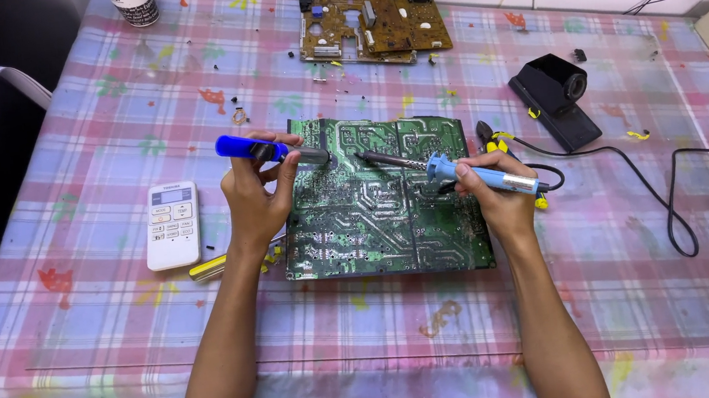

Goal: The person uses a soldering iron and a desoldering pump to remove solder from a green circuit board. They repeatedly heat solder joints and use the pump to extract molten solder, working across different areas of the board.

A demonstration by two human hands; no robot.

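While two hands (253, 196) (495, 197) work, two circuit boards (381, 196) (373, 26), one remote (172, 224)

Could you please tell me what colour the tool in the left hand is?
Blue, with a grey tip: the tool, seen in the head view.

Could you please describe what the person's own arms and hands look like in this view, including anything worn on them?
Both forearms are bare up to the bottom edge of the picture: no sleeves show. The left hand and the right hand wear no gloves, and no rings, watch or wristbands are visible. The arms are slender. The fingernails are too small to describe.
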